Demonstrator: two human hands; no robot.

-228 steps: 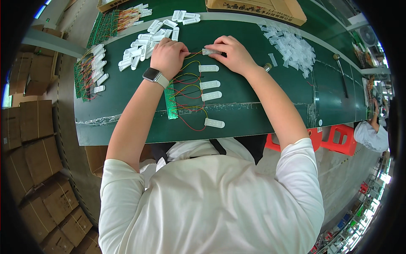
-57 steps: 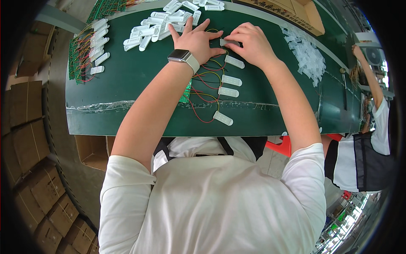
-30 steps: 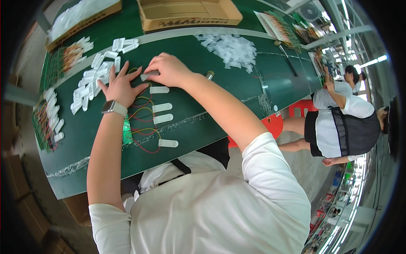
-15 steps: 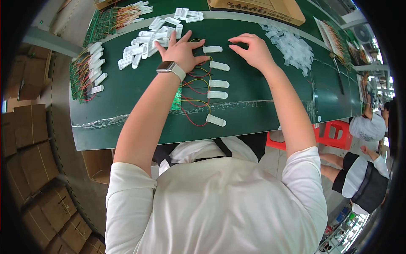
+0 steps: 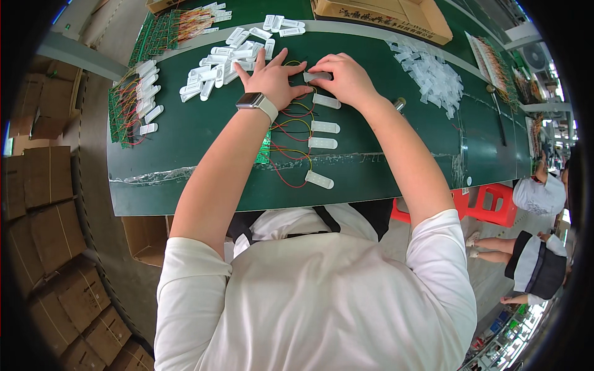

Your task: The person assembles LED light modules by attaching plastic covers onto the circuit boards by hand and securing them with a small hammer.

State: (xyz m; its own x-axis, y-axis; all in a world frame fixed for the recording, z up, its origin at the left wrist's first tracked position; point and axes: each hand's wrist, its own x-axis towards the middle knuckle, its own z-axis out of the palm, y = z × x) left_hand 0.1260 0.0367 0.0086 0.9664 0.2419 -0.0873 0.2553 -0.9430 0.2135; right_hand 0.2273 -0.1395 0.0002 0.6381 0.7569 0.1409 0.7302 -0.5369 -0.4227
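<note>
My left hand (image 5: pixel 272 77), with a watch on its wrist, lies flat with fingers spread on the green table (image 5: pixel 185 136), pressing on red and yellow wires. My right hand (image 5: pixel 343 77) pinches a small white plastic casing (image 5: pixel 314 76) between thumb and fingers. Below the hands lies a row of white casings: one (image 5: pixel 326 101), another (image 5: pixel 325 127), a third (image 5: pixel 322 143) and a lower one (image 5: pixel 319 179), joined by wires to a green circuit board strip (image 5: pixel 264 148) partly hidden under my left forearm.
A pile of loose white casings (image 5: pixel 216 62) lies at the back left. Clear plastic pieces (image 5: pixel 433 71) lie at the back right. Wired green boards (image 5: pixel 130 111) sit at the left edge. A cardboard box (image 5: pixel 383 15) stands behind; cartons (image 5: pixel 43 185) stack on the floor. Other people (image 5: pixel 535 272) are at the right.
The view has swung about with my head. Both hands have stayed at the top of the casing row; my right hand now grips the topmost casing and my left remains spread on the wires.
</note>
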